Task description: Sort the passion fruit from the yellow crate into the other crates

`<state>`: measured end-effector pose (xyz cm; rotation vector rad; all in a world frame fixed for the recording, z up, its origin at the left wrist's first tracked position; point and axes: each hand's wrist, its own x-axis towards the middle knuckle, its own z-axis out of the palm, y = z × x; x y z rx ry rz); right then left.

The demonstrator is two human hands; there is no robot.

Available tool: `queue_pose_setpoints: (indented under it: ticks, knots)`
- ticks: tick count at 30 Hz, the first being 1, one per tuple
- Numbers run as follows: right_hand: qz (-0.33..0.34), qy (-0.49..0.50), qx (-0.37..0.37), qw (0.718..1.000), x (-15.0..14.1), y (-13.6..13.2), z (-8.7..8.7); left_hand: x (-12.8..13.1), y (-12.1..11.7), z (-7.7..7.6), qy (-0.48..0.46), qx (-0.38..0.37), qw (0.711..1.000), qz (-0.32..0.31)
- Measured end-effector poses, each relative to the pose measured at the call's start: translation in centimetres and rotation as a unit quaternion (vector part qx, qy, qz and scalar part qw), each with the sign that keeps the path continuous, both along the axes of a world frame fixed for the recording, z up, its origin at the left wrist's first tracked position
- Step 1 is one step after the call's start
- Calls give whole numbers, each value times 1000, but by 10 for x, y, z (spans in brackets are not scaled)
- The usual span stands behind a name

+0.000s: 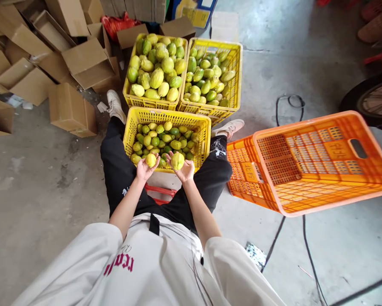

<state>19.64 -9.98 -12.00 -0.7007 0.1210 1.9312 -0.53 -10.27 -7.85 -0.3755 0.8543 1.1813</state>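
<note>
My left hand (145, 170) cups a yellow lemon (150, 160) on its upturned palm and fingers. In my right hand (185, 171) rests a second, slightly larger yellow-green lemon (177, 161). Both hands are over the near edge of a yellow plastic crate (206, 136) between my legs. Many small green and yellow lemons (166, 138) lie inside that crate. Behind it on the left, a yellow crate (152, 103) is heaped with larger, knobbly yellow-green fruit (157, 78). Beside that one, another yellow crate (237, 76) holds greener, oval fruit (205, 87).
An orange crate (267, 199) with open lattice sides lies at my right. Cardboard boxes (71, 108) are piled at the back left, near a red plastic bag (117, 24). Black cables (312, 255) cross the floor, and a wheel (374, 100) stands at far right.
</note>
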Motion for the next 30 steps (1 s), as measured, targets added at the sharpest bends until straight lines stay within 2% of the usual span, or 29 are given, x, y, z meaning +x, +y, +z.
queue_pose_setpoints:
  ticks: [3,6,11,15,22,26,30]
  knots:
    - [-5,5,32,999,4,-2,3,-3,1,3,-2,13,1000,9]
    - [22,28,34,999,10,-1,-1,-4,1,2,-20,-7,1000,9]
    - [52,12,-29,998,10,2,-16,1,-1,-8,21,-63,997,-31]
    - [78,-59,-55,994,4,4,-22,3,-1,-12,44,-53,995,-74]
    - [74,-44,14,996,-5,1,-6,4,2,-4,28,-7,1000,8]
    - [81,-25,-6,996,-6,0,6,4,3,-5,31,-16,999,-21]
    - [32,-8,-56,998,-1,1,11,5,2,-9,35,-51,997,-48]
